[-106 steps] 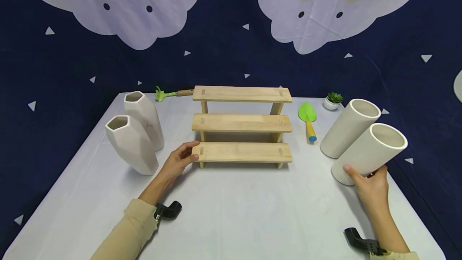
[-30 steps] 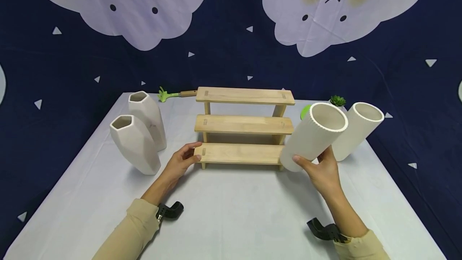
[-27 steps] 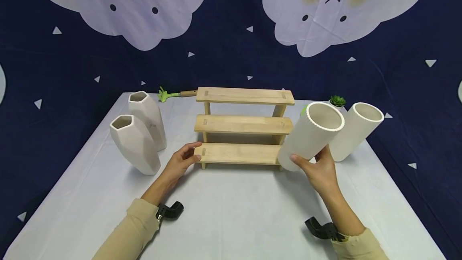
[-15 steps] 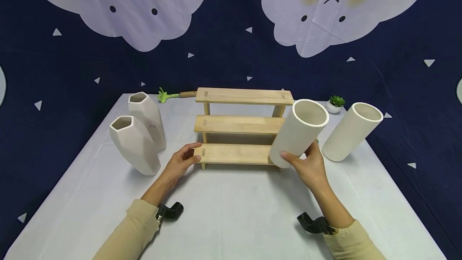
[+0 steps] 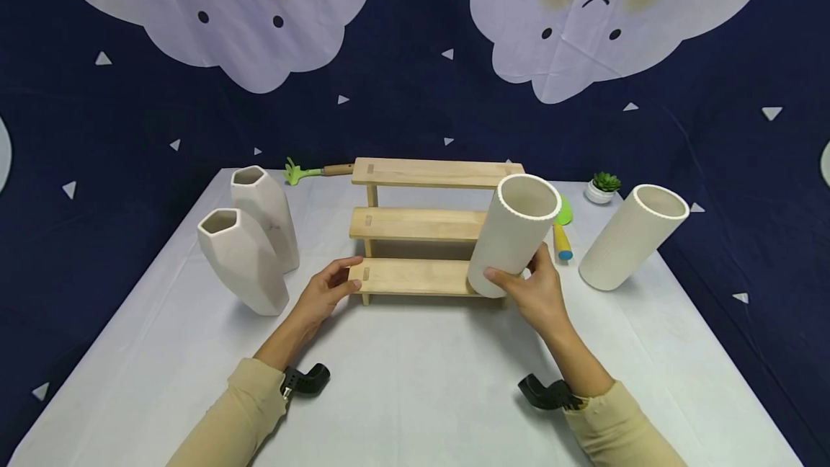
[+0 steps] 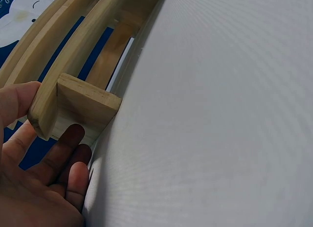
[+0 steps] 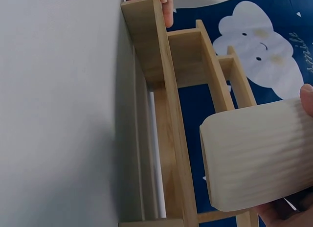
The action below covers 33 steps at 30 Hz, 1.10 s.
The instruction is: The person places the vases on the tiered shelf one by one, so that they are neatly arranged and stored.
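Observation:
A three-tier wooden plant stand (image 5: 411, 276) stands mid-table. My left hand (image 5: 316, 298) grips the left end of its lowest shelf. The left wrist view shows the thumb on the board (image 6: 46, 102) and several fingers beside the leg. My right hand (image 5: 537, 292) holds a white ribbed cylinder vase (image 5: 509, 236) around its lower part, tilted with its mouth up. The vase is at the lowest shelf's right end and covers it in the head view. In the right wrist view, a gap shows between the vase base (image 7: 254, 156) and the lowest board.
A matching cylinder vase (image 5: 625, 247) stands at right, with a potted succulent (image 5: 603, 186) behind it. A green trowel (image 5: 561, 240) lies right of the stand. Two white faceted vases (image 5: 243, 265) stand at left. A green hand rake (image 5: 314, 171) lies at the back edge.
My right hand has carried the cylinder vase leftward from the table's right side to the stand's lowest shelf, bringing it more upright. The trowel shows again. The left hand stays on the stand.

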Each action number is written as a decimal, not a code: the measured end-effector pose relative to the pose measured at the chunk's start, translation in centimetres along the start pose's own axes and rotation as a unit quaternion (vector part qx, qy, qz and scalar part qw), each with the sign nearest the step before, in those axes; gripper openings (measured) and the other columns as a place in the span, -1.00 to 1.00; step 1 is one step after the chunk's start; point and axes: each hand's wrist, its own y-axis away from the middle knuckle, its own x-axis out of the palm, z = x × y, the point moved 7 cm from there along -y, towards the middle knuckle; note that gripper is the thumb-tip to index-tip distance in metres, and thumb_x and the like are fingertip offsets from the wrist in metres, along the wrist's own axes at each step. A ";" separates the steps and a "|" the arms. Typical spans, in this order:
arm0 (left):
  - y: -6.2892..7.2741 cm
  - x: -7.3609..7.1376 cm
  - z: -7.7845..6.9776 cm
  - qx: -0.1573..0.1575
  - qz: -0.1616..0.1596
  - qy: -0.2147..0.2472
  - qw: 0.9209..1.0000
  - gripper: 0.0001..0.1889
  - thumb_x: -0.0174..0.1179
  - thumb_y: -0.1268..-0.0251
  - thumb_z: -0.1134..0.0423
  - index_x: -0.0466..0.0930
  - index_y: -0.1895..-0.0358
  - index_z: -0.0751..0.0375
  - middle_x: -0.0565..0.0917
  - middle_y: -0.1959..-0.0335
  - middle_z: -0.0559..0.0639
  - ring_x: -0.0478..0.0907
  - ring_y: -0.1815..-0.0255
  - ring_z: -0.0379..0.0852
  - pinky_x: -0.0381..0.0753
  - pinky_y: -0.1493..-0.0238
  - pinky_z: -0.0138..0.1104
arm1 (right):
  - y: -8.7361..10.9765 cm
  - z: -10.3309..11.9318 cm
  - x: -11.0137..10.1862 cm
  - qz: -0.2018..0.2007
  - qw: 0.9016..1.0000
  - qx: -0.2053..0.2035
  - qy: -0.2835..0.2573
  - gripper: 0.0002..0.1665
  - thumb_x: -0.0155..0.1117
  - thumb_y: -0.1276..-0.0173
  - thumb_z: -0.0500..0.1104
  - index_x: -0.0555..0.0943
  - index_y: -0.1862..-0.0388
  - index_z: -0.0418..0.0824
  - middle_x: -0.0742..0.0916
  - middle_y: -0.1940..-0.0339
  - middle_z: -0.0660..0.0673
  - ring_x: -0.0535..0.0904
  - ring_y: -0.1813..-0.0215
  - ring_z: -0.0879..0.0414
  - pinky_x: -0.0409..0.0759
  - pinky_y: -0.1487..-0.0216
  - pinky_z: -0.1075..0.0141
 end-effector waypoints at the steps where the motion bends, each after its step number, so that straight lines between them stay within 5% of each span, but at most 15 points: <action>1: 0.0 0.0 0.0 0.000 0.000 0.000 1.000 -0.50 0.20 -0.27 0.22 0.38 -0.29 0.05 0.45 -0.21 0.15 0.37 -0.12 -0.13 0.39 -0.05 -0.44 | 0.0 0.0 0.1 0.002 1.000 0.002 0.001 -0.04 0.51 -0.02 -0.17 0.20 -0.36 -0.17 0.46 -0.28 -0.22 0.37 -0.27 -0.10 0.17 -0.36 -0.04; 33: 0.0 -0.1 0.0 0.006 -0.006 0.001 1.000 -0.49 0.21 -0.26 0.23 0.38 -0.29 0.09 0.47 -0.16 0.19 0.40 -0.04 -0.15 0.40 0.00 -0.46 | -0.9 -0.1 3.3 0.021 0.999 0.016 0.023 -0.03 0.52 -0.01 -0.11 0.22 -0.36 -0.18 0.47 -0.27 -0.24 0.37 -0.28 -0.14 0.19 -0.37 -0.07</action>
